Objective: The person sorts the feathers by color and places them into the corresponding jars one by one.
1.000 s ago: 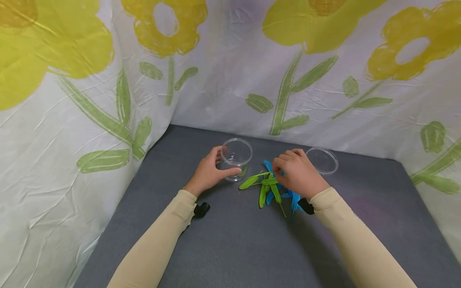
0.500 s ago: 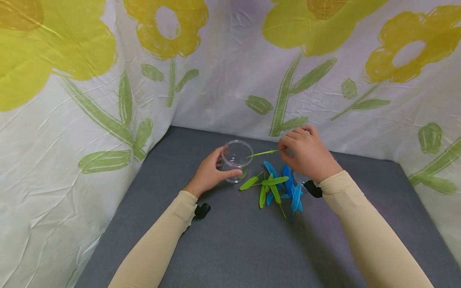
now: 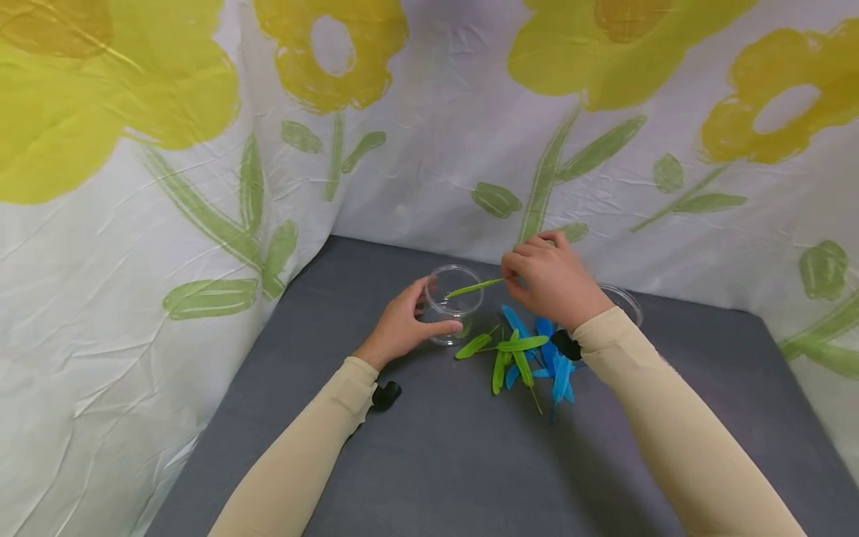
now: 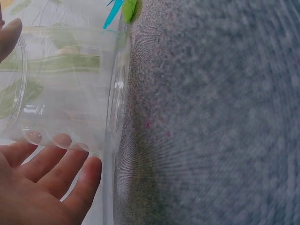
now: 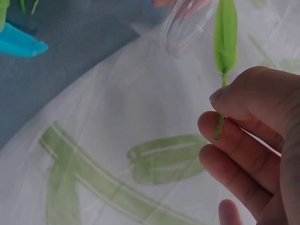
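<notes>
bright green slender feather (image 3: 475, 288), near the centre of the frame: stem pinched between thumb and fingers of the bare right hand (image 3: 553, 283), tip across the mouth of the clear cylindrical plastic jar (image 3: 445, 317), above or inside cannot be told; bare left hand (image 3: 397, 328): wrapped round the jar's side; loose green feathers (image 3: 523, 344) and bright blue feathers (image 3: 561, 377): heaped on dark grey tabletop (image 3: 456, 447), right of centre in the frame

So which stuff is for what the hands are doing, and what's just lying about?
In the job:
left hand, holding the clear cup
right hand, pinching a green feather

On the table, untouched, though maybe part of it too:
other green feathers
blue feathers
clear round lid, partly hidden
</notes>
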Demonstrator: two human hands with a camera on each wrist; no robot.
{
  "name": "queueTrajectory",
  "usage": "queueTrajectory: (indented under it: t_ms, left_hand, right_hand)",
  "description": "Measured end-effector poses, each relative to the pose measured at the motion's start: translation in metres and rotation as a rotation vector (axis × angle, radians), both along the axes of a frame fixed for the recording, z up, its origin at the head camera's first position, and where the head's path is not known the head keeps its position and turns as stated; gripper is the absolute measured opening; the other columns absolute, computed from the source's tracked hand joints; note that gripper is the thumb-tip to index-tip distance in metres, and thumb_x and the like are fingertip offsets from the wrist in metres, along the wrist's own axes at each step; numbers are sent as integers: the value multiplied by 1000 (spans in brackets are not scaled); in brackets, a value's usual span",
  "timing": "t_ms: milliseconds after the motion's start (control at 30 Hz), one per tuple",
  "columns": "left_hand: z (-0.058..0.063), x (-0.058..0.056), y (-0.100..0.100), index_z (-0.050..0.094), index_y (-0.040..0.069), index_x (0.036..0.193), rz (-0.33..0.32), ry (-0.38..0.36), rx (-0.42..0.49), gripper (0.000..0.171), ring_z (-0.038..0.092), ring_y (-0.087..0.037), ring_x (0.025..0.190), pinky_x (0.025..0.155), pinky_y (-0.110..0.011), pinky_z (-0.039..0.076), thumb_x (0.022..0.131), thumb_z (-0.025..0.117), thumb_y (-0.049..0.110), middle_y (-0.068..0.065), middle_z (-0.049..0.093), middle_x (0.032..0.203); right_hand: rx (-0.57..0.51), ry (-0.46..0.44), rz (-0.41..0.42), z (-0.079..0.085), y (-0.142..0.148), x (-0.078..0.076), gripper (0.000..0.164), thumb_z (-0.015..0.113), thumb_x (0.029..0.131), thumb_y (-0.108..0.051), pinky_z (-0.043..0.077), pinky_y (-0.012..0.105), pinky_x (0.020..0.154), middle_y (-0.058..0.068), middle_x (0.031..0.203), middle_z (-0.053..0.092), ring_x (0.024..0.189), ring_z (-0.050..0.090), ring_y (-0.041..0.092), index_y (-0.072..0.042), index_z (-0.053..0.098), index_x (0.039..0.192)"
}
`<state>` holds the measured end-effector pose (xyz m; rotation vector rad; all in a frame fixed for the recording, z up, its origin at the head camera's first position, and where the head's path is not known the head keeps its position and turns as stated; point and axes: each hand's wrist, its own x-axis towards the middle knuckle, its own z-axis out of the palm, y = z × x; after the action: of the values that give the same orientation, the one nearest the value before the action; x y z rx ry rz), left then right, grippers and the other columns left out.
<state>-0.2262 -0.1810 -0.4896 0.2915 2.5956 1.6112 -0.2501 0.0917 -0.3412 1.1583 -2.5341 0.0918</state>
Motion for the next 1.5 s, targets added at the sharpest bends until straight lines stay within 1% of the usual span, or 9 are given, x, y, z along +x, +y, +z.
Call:
queueTrajectory:
  t_ms: [167,367,500,733,900,1000,1133,1333,1500]
  left_hand:
    - [0,1,0,36,29,169,-4,4,8,109,54,-30,148,119,-52,51,82,87,69,1,52,161]
    - [0,5,1,37,32,168,2,-24,12,106,54,-30,148,119,-53,51,82,88,67,1,51,163]
    - [0,4,3,35,36,168,-9,-20,13,105,52,-29,149,119,-52,51,83,87,69,0,49,165]
    - [-1,3,3,36,34,168,-12,-14,23,104,53,-28,149,118,-52,51,83,87,66,1,51,163]
    - [-3,2,2,36,36,167,-15,-19,23,104,52,-27,150,118,-50,51,82,87,69,3,50,165]
    - [-2,1,3,37,35,168,-22,-17,26,104,52,-26,150,119,-50,51,82,87,68,1,50,164]
    - [-2,0,3,36,33,168,-26,-7,12,105,52,-26,150,119,-51,51,83,86,68,0,50,165]
    - [-3,0,1,36,34,168,-16,-4,-4,106,53,-25,150,119,-51,51,82,87,70,4,50,164]
    - [-3,1,-1,37,35,167,-9,1,-13,104,53,-25,149,118,-50,51,82,87,69,5,51,162]
  right_hand:
    - [34,-1,13,-4,-13,-5,19,75,97,-4,44,58,113,1,81,68,89,65,26,-16,67,84]
    - [85,10,34,-13,-28,-7,16,77,97,-7,45,59,114,2,84,71,92,68,26,-16,70,85]
    - [94,27,48,-16,-35,-10,15,79,97,-7,45,58,114,2,86,73,94,69,26,-16,72,87]
    - [109,53,84,-25,-47,-13,16,80,97,-7,46,58,113,2,84,72,90,69,26,-15,72,86]
    - [120,26,91,-30,-51,-15,15,81,96,-8,45,57,113,2,87,74,92,69,26,-16,73,87]
    - [101,-24,74,-29,-49,-14,7,83,96,-13,44,56,113,2,95,77,98,69,26,-16,77,95]
    - [50,-82,45,-26,-43,-13,10,84,96,-20,43,59,113,3,100,77,103,69,28,-16,80,104]
    - [-20,-92,10,-27,-31,-12,9,80,99,-21,45,60,109,4,103,79,105,70,31,-15,79,106]
    - [-33,-92,-36,-35,-18,-12,9,76,101,-16,46,59,106,6,105,80,103,71,32,-13,80,108]
